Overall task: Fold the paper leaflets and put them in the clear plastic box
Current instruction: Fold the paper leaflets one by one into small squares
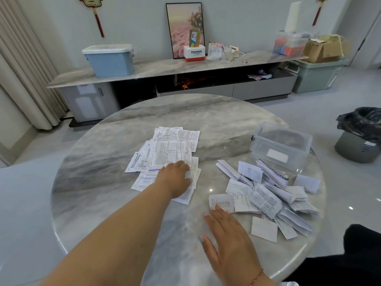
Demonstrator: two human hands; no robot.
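On the far left a blue lidded bin stands on the long marble sideboard against the wall, with a framed picture leaning further right along it. Nearer, a round marble table fills the middle of the scene. At its centre lies a loose pile of unfolded leaflets, flat and overlapping. The left hand reaches across from the near left and rests on the near right part of this pile, its fingers bent down onto the top sheets; whether it pinches a sheet cannot be told. To the right and nearer, the right hand lies palm down with fingers straight and spread, its fingertips touching the near left edge of a heap of folded leaflets. Just beyond that heap, at the far right of the table, stands the clear plastic box, its open top showing no leaflets inside. On the floor at the far right is a waste bin lined with a black bag.
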